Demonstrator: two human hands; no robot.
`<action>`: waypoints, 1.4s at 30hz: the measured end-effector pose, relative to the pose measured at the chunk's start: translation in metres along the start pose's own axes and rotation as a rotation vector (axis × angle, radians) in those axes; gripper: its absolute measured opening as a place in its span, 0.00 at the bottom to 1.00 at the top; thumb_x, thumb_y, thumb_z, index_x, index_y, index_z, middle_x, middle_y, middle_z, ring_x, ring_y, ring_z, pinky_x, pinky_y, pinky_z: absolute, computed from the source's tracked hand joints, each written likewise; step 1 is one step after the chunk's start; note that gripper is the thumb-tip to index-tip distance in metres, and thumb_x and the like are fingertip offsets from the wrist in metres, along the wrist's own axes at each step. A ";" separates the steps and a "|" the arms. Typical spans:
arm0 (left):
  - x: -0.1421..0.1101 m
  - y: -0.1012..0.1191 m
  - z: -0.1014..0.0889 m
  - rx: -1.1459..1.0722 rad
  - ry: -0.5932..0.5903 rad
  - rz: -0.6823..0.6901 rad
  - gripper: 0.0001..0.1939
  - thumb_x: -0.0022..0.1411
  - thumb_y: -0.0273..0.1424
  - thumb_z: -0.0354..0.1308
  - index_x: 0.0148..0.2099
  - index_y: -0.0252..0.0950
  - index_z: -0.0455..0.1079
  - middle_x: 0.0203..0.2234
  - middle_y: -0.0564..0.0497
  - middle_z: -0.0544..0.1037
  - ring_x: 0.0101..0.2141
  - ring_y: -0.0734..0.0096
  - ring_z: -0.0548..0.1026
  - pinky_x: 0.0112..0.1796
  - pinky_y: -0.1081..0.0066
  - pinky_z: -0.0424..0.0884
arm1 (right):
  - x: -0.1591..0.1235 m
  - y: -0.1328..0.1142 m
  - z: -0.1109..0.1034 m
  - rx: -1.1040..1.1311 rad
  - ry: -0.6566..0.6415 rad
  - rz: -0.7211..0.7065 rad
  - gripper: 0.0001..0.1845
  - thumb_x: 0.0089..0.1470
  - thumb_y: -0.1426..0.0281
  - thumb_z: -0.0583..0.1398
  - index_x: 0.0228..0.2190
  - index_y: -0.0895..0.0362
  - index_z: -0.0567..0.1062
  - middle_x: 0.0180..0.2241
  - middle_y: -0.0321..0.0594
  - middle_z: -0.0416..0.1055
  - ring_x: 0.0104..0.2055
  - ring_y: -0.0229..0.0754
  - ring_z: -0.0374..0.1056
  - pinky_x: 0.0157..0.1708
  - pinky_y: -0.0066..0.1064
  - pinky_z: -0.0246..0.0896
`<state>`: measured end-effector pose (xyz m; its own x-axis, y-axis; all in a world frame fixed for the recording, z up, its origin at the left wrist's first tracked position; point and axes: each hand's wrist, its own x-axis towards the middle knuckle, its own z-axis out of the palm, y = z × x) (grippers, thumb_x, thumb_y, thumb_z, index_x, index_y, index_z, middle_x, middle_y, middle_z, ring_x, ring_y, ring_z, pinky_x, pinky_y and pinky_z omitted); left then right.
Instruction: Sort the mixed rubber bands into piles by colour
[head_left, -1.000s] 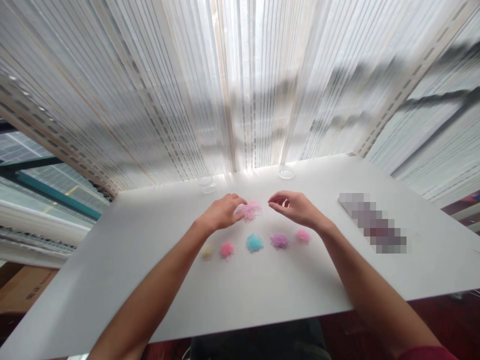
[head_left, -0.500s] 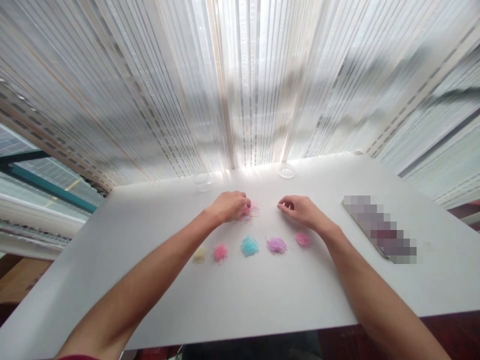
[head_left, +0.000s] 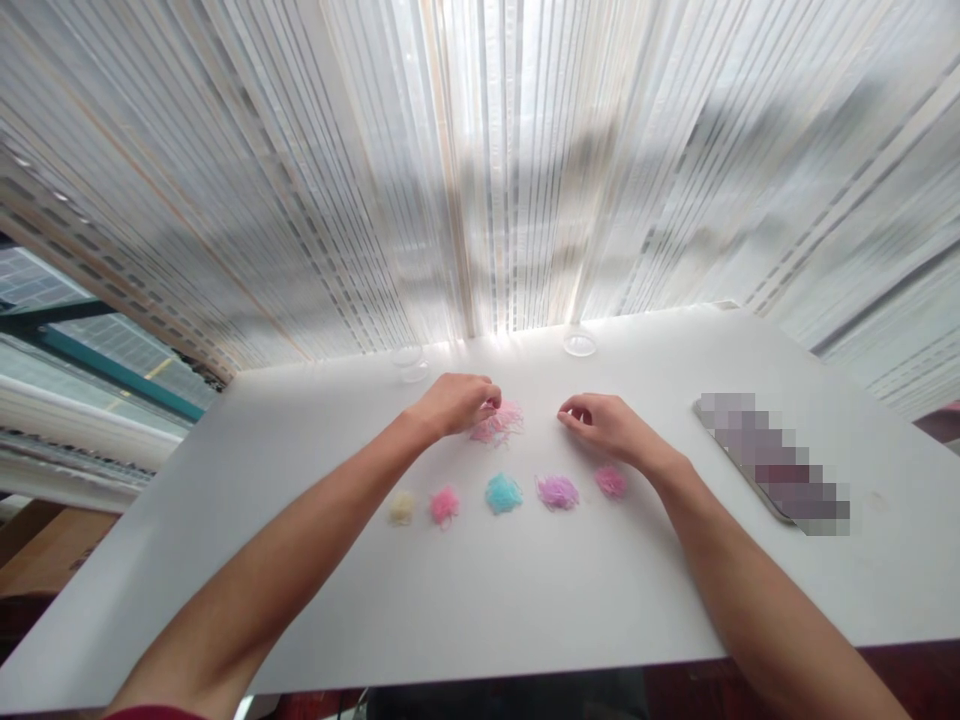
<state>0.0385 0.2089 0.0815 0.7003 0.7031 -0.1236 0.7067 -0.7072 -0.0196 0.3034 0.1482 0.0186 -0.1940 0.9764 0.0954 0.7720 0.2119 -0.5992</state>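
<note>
Over a loose heap of thin pale pink strands [head_left: 504,424], my left hand [head_left: 465,402] is closed, thumb and fingers pinched at the heap's left edge. Whatever lies between those fingertips is too small to make out. To the right of the heap, my right hand [head_left: 596,422] rests near the table with fingers curled and fingertips together; anything in them is hidden. Closer to me lies a row of small strand piles: pale yellow [head_left: 401,508], bright pink [head_left: 445,506], turquoise [head_left: 503,493], purple [head_left: 558,492] and rose pink [head_left: 610,482].
Clear round dishes or lids stand at the back of the white table [head_left: 465,600]: one at right [head_left: 580,343], others at left [head_left: 413,371]. A phone-like flat object [head_left: 772,465], its face blurred out, lies on the right. Striped translucent curtains [head_left: 495,180] hang behind the table.
My left hand has lifted slightly off the pale pink heap, leaving more of it visible. My right hand keeps about the same place and pose. The view has shifted a little.
</note>
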 end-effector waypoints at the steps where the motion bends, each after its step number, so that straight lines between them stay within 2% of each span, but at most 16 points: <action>1: -0.001 0.000 0.000 -0.003 -0.006 0.001 0.10 0.68 0.32 0.55 0.45 0.41 0.79 0.44 0.51 0.83 0.40 0.65 0.80 0.35 0.71 0.68 | 0.000 0.000 0.000 0.001 0.002 0.000 0.13 0.63 0.63 0.58 0.35 0.54 0.81 0.31 0.39 0.78 0.32 0.42 0.71 0.35 0.32 0.64; 7: -0.006 0.009 -0.001 -0.026 -0.024 0.045 0.13 0.68 0.34 0.57 0.51 0.43 0.77 0.49 0.49 0.80 0.46 0.61 0.78 0.41 0.68 0.70 | 0.000 0.002 0.001 0.005 0.010 -0.006 0.13 0.62 0.63 0.58 0.35 0.54 0.82 0.31 0.38 0.77 0.32 0.42 0.70 0.34 0.31 0.64; 13: -0.004 0.022 0.005 -0.040 -0.057 0.134 0.22 0.63 0.40 0.66 0.58 0.44 0.73 0.56 0.46 0.77 0.54 0.53 0.73 0.52 0.61 0.68 | 0.001 0.004 0.002 0.006 0.013 -0.002 0.12 0.62 0.63 0.59 0.35 0.54 0.82 0.30 0.38 0.77 0.31 0.41 0.70 0.34 0.31 0.64; 18: 0.003 0.019 0.022 -0.053 -0.030 0.153 0.26 0.69 0.37 0.60 0.66 0.41 0.65 0.63 0.43 0.72 0.60 0.51 0.68 0.56 0.56 0.66 | 0.001 0.001 -0.001 0.004 0.012 0.011 0.12 0.62 0.63 0.59 0.36 0.54 0.82 0.30 0.38 0.77 0.31 0.42 0.70 0.35 0.31 0.64; 24: 0.003 0.011 0.027 -0.073 0.021 0.148 0.17 0.76 0.34 0.49 0.62 0.41 0.71 0.59 0.44 0.76 0.58 0.54 0.71 0.56 0.56 0.67 | 0.001 -0.001 -0.003 0.008 0.004 0.021 0.12 0.62 0.63 0.58 0.35 0.54 0.82 0.30 0.39 0.77 0.32 0.42 0.70 0.35 0.32 0.64; 28: 0.001 0.011 0.025 -0.086 0.027 0.202 0.20 0.73 0.39 0.56 0.63 0.43 0.70 0.63 0.44 0.72 0.60 0.53 0.70 0.58 0.56 0.66 | 0.000 -0.002 -0.003 0.014 0.005 0.025 0.12 0.62 0.64 0.58 0.35 0.54 0.82 0.31 0.39 0.78 0.32 0.42 0.70 0.35 0.32 0.64; 30: 0.000 0.011 0.026 -0.083 0.025 0.259 0.19 0.71 0.37 0.58 0.62 0.44 0.71 0.63 0.45 0.72 0.60 0.54 0.70 0.57 0.58 0.67 | 0.000 -0.002 -0.003 0.017 0.004 0.027 0.12 0.62 0.64 0.59 0.36 0.54 0.82 0.31 0.39 0.78 0.32 0.42 0.70 0.35 0.31 0.64; 34: 0.004 0.011 0.031 -0.063 0.052 0.299 0.12 0.73 0.32 0.54 0.53 0.43 0.76 0.56 0.48 0.79 0.52 0.59 0.76 0.52 0.61 0.70 | 0.000 -0.002 -0.003 0.021 -0.004 0.031 0.12 0.61 0.64 0.59 0.35 0.54 0.82 0.31 0.39 0.78 0.32 0.42 0.71 0.35 0.31 0.64; 38: 0.006 0.009 0.030 -0.053 0.060 0.281 0.11 0.74 0.28 0.52 0.45 0.39 0.78 0.49 0.47 0.82 0.47 0.60 0.78 0.48 0.62 0.69 | 0.000 -0.003 -0.003 0.025 -0.009 0.031 0.12 0.62 0.64 0.59 0.35 0.54 0.81 0.31 0.39 0.78 0.32 0.42 0.71 0.35 0.31 0.64; 42: 0.001 0.005 0.019 -0.062 0.058 0.261 0.11 0.73 0.34 0.56 0.52 0.40 0.76 0.53 0.47 0.80 0.49 0.58 0.77 0.49 0.61 0.69 | 0.000 -0.003 -0.004 0.030 -0.010 0.036 0.11 0.62 0.64 0.59 0.35 0.54 0.81 0.31 0.39 0.78 0.32 0.42 0.71 0.35 0.31 0.64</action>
<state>0.0409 0.2041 0.0626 0.8629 0.5017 -0.0598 0.5050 -0.8606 0.0665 0.3037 0.1477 0.0239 -0.1727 0.9828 0.0649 0.7599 0.1749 -0.6260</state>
